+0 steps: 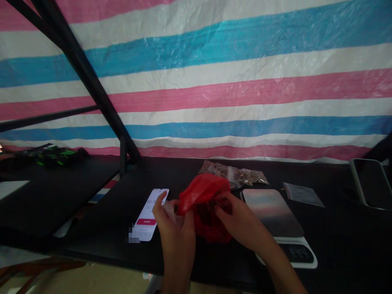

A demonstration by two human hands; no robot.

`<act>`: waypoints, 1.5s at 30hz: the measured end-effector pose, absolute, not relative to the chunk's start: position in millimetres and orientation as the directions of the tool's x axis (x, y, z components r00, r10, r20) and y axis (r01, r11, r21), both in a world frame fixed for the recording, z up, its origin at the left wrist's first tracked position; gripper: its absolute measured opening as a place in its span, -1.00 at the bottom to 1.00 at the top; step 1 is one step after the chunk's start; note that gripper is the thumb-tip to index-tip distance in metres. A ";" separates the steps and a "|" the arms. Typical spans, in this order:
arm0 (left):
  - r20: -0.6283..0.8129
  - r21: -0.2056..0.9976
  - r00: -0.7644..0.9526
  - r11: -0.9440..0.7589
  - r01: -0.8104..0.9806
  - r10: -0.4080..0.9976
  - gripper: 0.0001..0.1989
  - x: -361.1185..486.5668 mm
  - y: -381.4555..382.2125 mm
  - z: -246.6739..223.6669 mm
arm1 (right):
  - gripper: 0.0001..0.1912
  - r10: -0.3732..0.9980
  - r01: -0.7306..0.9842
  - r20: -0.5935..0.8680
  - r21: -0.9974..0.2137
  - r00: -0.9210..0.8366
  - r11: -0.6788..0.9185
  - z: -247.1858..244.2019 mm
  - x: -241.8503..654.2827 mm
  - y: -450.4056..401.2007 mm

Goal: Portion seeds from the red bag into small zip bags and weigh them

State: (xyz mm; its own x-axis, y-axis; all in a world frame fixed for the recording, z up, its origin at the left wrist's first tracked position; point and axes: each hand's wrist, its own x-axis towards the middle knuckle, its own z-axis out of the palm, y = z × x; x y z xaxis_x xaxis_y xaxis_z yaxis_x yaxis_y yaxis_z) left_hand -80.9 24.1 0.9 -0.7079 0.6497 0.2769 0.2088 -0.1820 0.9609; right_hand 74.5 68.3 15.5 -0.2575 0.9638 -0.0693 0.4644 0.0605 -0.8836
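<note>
A red plastic bag [205, 190] stands open on the black table, with dark bits inside it. My left hand [176, 224] is at the bag's left side, its fingers closed on a small clear plastic bag [171, 210] that touches the red one. The fingers of my right hand [235, 216] reach into the mouth of the red bag and are pinched among the dark contents; what exactly they hold is too small to tell. Just right of the red bag lies a kitchen scale [272, 212] with a bare metal plate.
Filled clear packets [245, 175] lie behind the red bag. A lit phone [150, 216] is at the left, an empty-looking clear bag [303, 194] right of the scale, and a dark-screened phone [371, 183] at the far right. Striped sheeting [214, 94] hangs behind.
</note>
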 end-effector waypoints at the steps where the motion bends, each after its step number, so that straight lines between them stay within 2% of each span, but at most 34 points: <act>1: 0.311 0.950 -0.716 -0.202 0.236 0.625 -0.32 -80.9 22.5 6.0 | -0.82 0.962 0.475 -0.082 -0.878 -0.262 0.055 16.4 74.8 67.9; 5: 0.486 0.872 -0.734 -0.317 0.373 0.475 -0.43 -75.4 10.0 21.5 | -0.83 0.958 0.490 -0.097 -0.870 -0.268 0.049 24.0 74.7 65.2; 6: 0.509 0.859 -0.724 -0.334 0.389 0.465 -0.44 -72.5 5.8 22.0 | -0.83 0.959 0.483 -0.093 -0.874 -0.270 0.051 26.1 74.6 64.6; 8: 0.511 0.859 -0.659 -0.361 0.364 0.552 -0.44 -64.5 -2.2 17.6 | -0.83 0.956 0.457 -0.087 -0.888 -0.279 0.053 29.6 75.0 64.1; 11: 0.416 0.906 -0.497 -0.393 0.157 0.761 -0.41 -49.5 -10.0 3.5 | -0.83 0.955 0.399 -0.093 -0.917 -0.283 0.029 33.1 78.9 64.8; 13: 0.293 0.943 -0.430 -0.333 -0.019 0.854 -0.39 -42.3 -10.8 -4.6 | -0.84 0.958 0.343 -0.094 -0.939 -0.271 0.005 35.9 84.1 65.3; 16: 0.151 0.949 -0.307 -0.225 -0.223 0.940 -0.33 -43.4 -5.6 -9.2 | -0.82 0.963 0.264 -0.083 -0.964 -0.258 -0.012 42.9 94.3 64.5; 19: 0.120 0.937 -0.200 -0.178 -0.300 0.972 -0.37 -54.7 2.7 -7.9 | -0.75 0.967 0.211 -0.046 -0.977 -0.252 0.009 50.3 102.8 61.7; 24: 0.090 0.943 -0.169 -0.138 -0.304 0.981 -0.63 -57.0 6.6 -5.0 | -0.77 0.960 0.188 -0.029 -0.982 -0.279 0.025 54.6 103.1 56.3; 27: 0.068 0.947 -0.161 -0.115 -0.301 0.985 -0.56 -45.1 2.6 -0.2 | -0.81 0.954 0.182 -0.040 -0.983 -0.298 0.015 55.0 97.2 54.8; 31: 0.002 0.977 -0.264 -0.058 -0.204 0.964 -0.37 -35.1 -1.2 11.3 | -0.81 0.951 0.180 -0.042 -0.984 -0.308 0.015 56.6 93.8 55.1; 36: 0.010 0.995 -0.288 -0.039 -0.094 0.957 -0.56 -44.8 1.6 11.1 | -0.79 0.955 0.208 -0.067 -0.978 -0.289 -0.005 56.8 96.2 56.4; 42: 0.056 0.998 -0.319 -0.055 0.011 0.946 -0.57 -63.9 11.9 -2.1 | -0.76 0.968 0.231 -0.078 -0.973 -0.241 -0.021 53.3 97.0 58.6; 45: -0.004 1.000 -0.295 0.004 -0.001 0.956 -0.57 -66.5 13.8 6.3 | -0.74 0.972 0.221 -0.082 -0.975 -0.221 -0.032 52.0 99.0 58.3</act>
State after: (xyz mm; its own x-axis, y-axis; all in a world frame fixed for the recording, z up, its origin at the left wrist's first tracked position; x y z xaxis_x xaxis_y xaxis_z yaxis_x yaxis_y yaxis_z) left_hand -66.5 13.8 6.3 -0.2947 0.9556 -0.0040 -0.0012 0.0038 1.0000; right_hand 99.0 58.3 52.0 -0.2206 0.9719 -0.0822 0.2210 -0.0322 -0.9747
